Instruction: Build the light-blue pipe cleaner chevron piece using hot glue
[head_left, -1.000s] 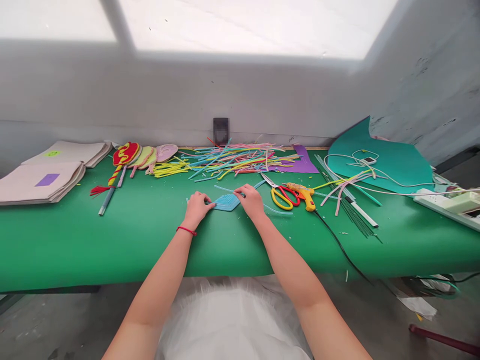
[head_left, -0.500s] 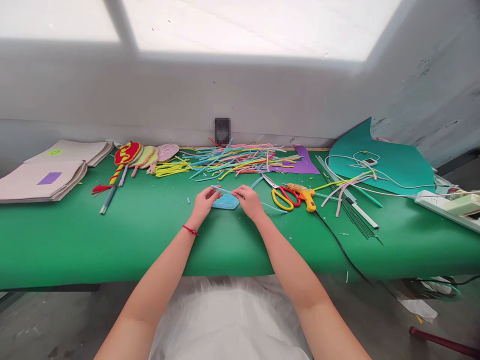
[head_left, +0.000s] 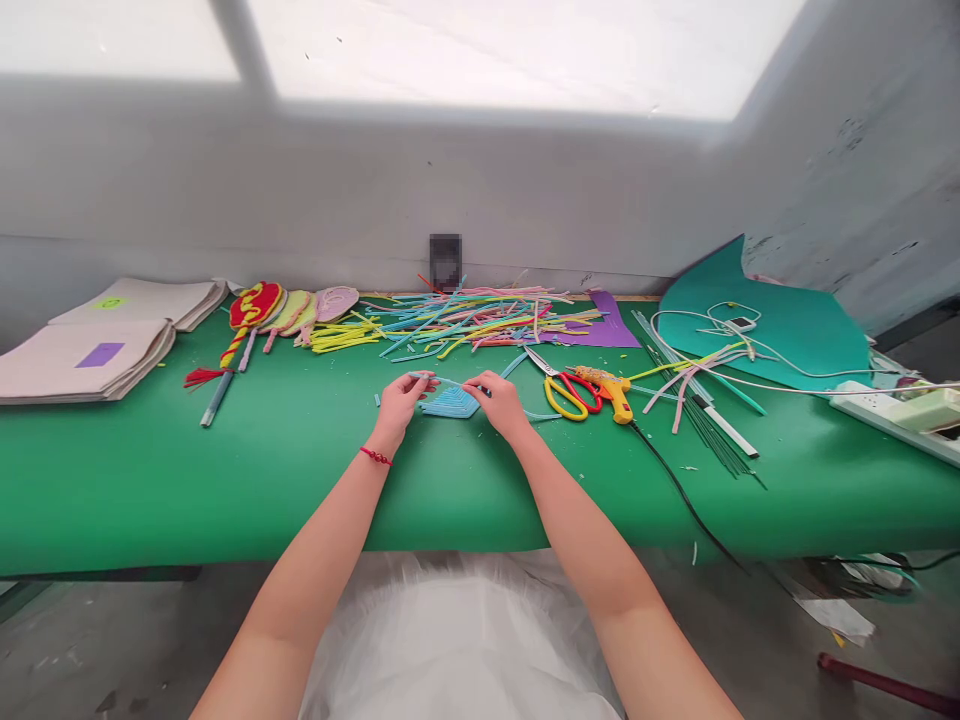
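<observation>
A light blue, leaf-shaped piece [head_left: 450, 403] made of glued pipe cleaners lies on the green table [head_left: 225, 470] between my hands. My left hand [head_left: 403, 399], with a red cord at its wrist, pinches one end of a thin pale blue pipe cleaner [head_left: 448, 381]. My right hand [head_left: 499, 400] pinches the same strand further along, just above the blue piece. The strand runs on to the right across the table.
A heap of coloured pipe cleaners [head_left: 480, 320] lies behind. Scissors with red and yellow handles [head_left: 566, 392] and a yellow glue gun [head_left: 609, 388] with a black cord sit to the right. Finished fan shapes [head_left: 289, 310], stacked boards [head_left: 97, 345], teal sheet [head_left: 772, 320] and a power strip [head_left: 896, 405] line the sides.
My left hand has come off the blue piece and taken the end of the pale strand. Both hands have lifted it slightly above the piece.
</observation>
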